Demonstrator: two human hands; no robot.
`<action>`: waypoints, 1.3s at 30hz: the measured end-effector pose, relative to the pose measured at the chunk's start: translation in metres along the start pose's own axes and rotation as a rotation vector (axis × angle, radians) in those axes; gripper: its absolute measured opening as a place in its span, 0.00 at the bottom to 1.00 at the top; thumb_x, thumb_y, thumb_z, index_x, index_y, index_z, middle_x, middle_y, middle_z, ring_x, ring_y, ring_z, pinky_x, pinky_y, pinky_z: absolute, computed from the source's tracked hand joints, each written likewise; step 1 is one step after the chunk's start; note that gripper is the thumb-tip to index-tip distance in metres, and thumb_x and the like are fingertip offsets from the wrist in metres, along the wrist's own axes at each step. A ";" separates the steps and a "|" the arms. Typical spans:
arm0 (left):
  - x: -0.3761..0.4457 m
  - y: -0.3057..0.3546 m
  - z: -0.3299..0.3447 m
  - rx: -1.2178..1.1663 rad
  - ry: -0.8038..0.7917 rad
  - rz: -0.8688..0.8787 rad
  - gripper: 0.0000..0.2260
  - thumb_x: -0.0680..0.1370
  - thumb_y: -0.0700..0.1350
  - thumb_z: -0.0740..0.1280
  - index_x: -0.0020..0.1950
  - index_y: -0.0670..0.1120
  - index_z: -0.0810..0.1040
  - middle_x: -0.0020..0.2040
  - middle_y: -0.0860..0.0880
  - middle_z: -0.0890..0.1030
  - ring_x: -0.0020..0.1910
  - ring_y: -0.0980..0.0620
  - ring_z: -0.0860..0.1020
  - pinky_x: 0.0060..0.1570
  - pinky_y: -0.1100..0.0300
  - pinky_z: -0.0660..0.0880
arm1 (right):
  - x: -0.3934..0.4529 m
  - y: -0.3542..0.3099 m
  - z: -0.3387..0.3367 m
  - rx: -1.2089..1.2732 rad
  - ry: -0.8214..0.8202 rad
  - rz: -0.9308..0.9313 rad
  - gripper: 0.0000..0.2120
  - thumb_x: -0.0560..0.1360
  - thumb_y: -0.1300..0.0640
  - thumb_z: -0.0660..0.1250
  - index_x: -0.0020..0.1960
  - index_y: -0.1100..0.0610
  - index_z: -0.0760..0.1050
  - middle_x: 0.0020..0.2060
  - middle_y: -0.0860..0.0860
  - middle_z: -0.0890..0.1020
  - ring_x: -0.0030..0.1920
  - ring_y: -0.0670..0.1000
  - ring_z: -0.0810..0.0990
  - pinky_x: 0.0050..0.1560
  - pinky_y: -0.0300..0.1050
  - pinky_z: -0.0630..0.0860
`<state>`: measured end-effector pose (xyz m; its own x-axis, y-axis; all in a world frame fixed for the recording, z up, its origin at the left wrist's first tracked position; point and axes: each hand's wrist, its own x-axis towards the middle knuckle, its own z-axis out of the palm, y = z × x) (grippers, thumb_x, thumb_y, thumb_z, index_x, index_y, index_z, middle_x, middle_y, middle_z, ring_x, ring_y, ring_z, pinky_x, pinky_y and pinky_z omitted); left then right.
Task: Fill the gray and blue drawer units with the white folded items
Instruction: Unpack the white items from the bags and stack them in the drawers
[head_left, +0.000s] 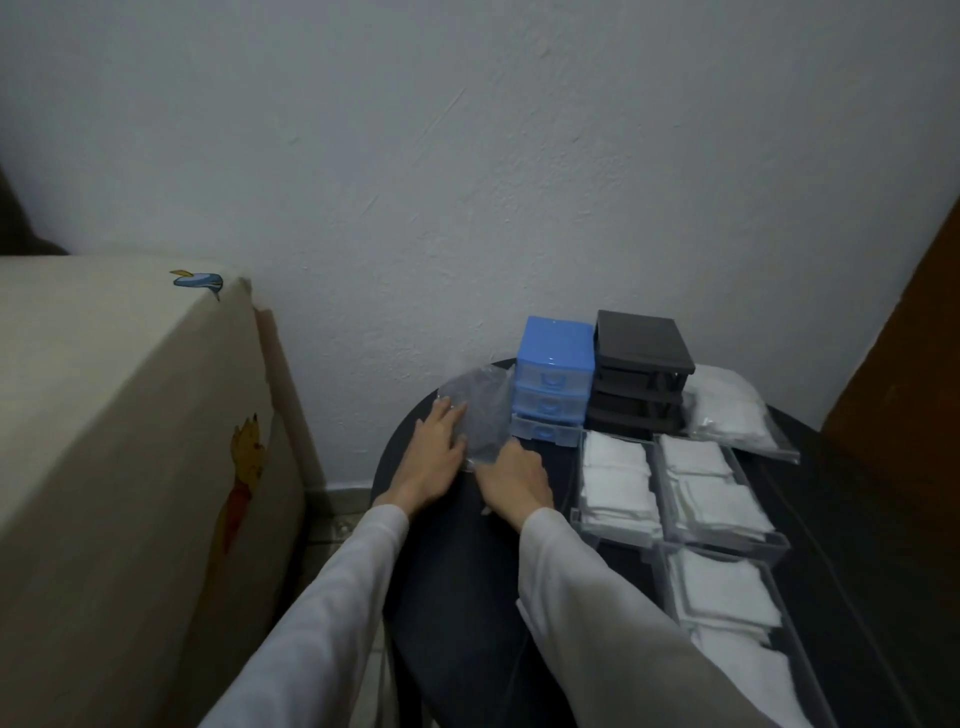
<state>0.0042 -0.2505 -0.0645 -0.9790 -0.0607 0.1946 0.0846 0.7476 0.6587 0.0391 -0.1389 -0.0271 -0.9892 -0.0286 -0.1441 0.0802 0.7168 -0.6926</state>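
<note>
A blue drawer unit stands at the back of the round dark table, its bottom drawer slightly pulled out. Beside it on the right is the gray drawer unit, with its drawer slots empty. Three clear drawers holding white folded items lie on the table's right side. My left hand lies flat on an empty clear plastic bag left of the blue unit. My right hand pinches the bag's near edge.
A sealed clear bag of white items lies behind the drawers at the right. A cream box with cartoon stickers stands close on the left. The white wall is right behind the table; a brown door is at the right.
</note>
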 end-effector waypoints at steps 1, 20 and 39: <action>-0.002 0.001 -0.001 -0.006 0.016 0.003 0.22 0.80 0.37 0.59 0.74 0.42 0.60 0.76 0.42 0.55 0.76 0.47 0.52 0.74 0.50 0.48 | -0.002 -0.001 -0.002 0.033 0.004 0.002 0.20 0.78 0.50 0.58 0.65 0.63 0.68 0.61 0.61 0.74 0.60 0.62 0.75 0.57 0.49 0.71; -0.114 0.111 0.028 -0.457 0.148 0.100 0.11 0.79 0.36 0.61 0.58 0.44 0.77 0.56 0.48 0.79 0.54 0.55 0.76 0.50 0.70 0.70 | -0.089 0.058 -0.123 0.187 0.176 -0.147 0.16 0.72 0.66 0.63 0.60 0.61 0.72 0.59 0.58 0.74 0.58 0.55 0.73 0.49 0.39 0.69; -0.181 0.157 0.092 -0.579 0.004 -0.029 0.15 0.78 0.34 0.60 0.63 0.41 0.75 0.55 0.48 0.79 0.49 0.58 0.76 0.38 0.79 0.70 | -0.143 0.162 -0.129 0.205 0.252 -0.088 0.08 0.69 0.65 0.70 0.45 0.58 0.73 0.40 0.52 0.75 0.37 0.46 0.73 0.31 0.31 0.68</action>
<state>0.1777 -0.0610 -0.0629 -0.9819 -0.0792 0.1721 0.1461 0.2620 0.9539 0.1780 0.0715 -0.0273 -0.9906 0.1074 0.0841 -0.0090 0.5639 -0.8258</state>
